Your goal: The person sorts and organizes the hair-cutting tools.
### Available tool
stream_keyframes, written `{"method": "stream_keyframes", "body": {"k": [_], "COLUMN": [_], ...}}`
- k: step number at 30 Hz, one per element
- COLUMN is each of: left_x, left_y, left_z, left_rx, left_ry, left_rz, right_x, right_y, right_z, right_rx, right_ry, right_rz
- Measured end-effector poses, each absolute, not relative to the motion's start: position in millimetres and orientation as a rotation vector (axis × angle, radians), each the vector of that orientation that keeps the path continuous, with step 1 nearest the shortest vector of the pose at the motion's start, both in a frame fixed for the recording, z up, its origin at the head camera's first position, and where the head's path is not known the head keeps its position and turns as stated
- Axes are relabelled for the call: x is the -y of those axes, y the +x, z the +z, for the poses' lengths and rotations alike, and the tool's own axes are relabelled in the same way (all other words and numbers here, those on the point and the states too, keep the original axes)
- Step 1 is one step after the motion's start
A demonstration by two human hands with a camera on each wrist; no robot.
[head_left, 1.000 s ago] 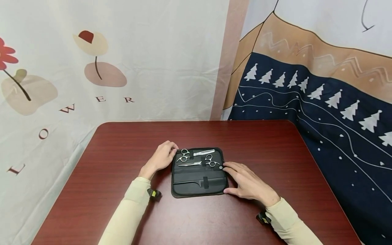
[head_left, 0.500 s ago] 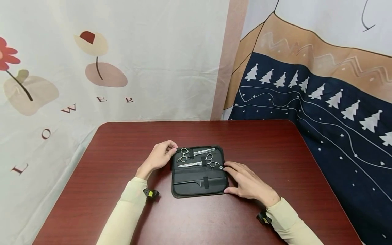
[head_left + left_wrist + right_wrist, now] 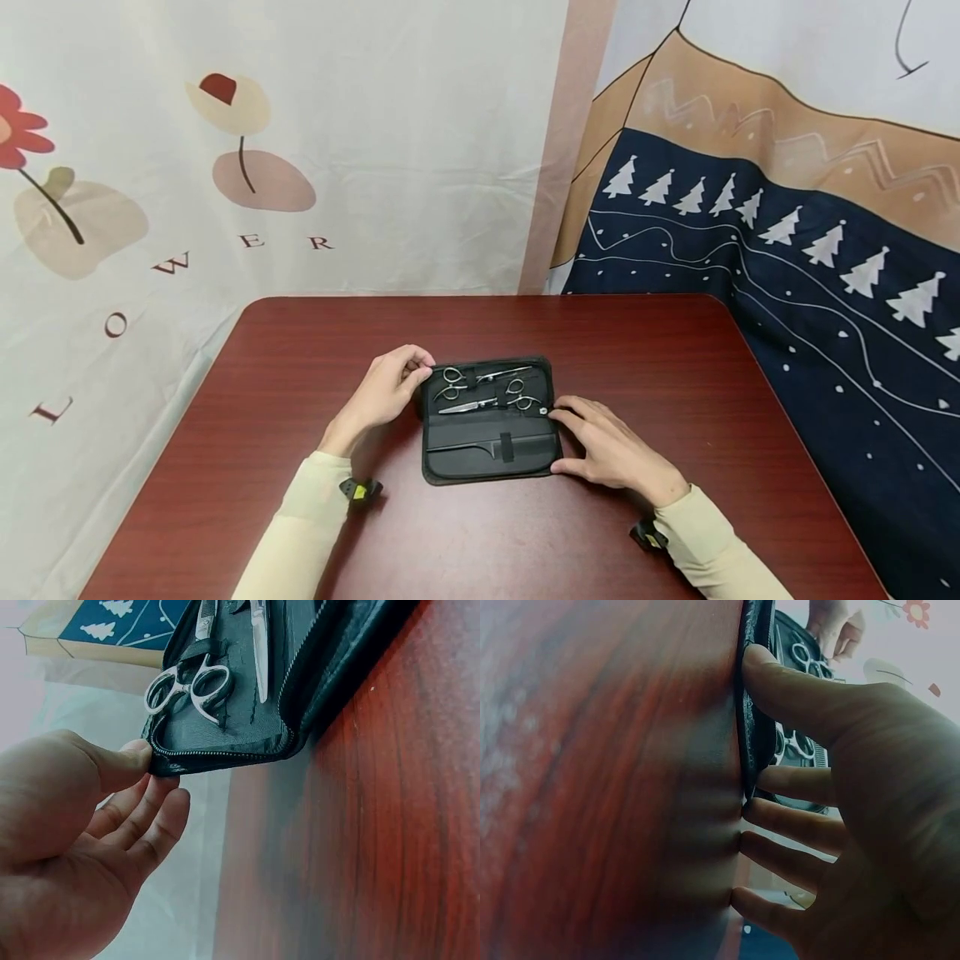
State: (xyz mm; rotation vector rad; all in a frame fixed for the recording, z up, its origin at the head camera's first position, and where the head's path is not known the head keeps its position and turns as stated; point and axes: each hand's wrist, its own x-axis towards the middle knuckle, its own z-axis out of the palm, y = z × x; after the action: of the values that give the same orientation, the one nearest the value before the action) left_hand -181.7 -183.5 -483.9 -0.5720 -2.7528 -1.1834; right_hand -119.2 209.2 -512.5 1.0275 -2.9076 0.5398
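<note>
A black zip case (image 3: 465,423) lies unfolded on the table, its far half tilted up. My left hand (image 3: 386,387) pinches the far left corner of that half between thumb and fingers; in the left wrist view the corner (image 3: 169,763) stands off the table. Two pairs of silver scissors sit in the far half under straps, the upper scissors (image 3: 452,375) and the lower scissors (image 3: 468,407). A dark comb (image 3: 461,447) is strapped in the near half. My right hand (image 3: 607,442) rests at the right edge, thumb on the near corner, fingers spread and touching the side and tabletop.
The reddish-brown table (image 3: 480,533) has rounded far corners. Behind it hang a pale flower-print cloth (image 3: 420,167) and a navy cloth with white trees (image 3: 795,333). A small dark device sits on each wrist.
My left hand has kept its pinch and raised the far half of the case, tilting the scissors with it. The left forearm has shifted slightly left. My right hand has stayed nearly still.
</note>
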Motion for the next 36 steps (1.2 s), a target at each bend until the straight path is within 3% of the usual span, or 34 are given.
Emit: {"method": "stream_keyframes", "body": {"k": [36], "left_x": [191], "left_y": [-125], "left_z": [-471], "left_rx": [2.519], "left_ry": [-1.069], "left_rz": [-1.044], "right_x": [-213], "right_y": [-120], "right_z": [-515], "right_rx": [2.919], "right_ry": [1.026], "right_rz": [0.509]}}
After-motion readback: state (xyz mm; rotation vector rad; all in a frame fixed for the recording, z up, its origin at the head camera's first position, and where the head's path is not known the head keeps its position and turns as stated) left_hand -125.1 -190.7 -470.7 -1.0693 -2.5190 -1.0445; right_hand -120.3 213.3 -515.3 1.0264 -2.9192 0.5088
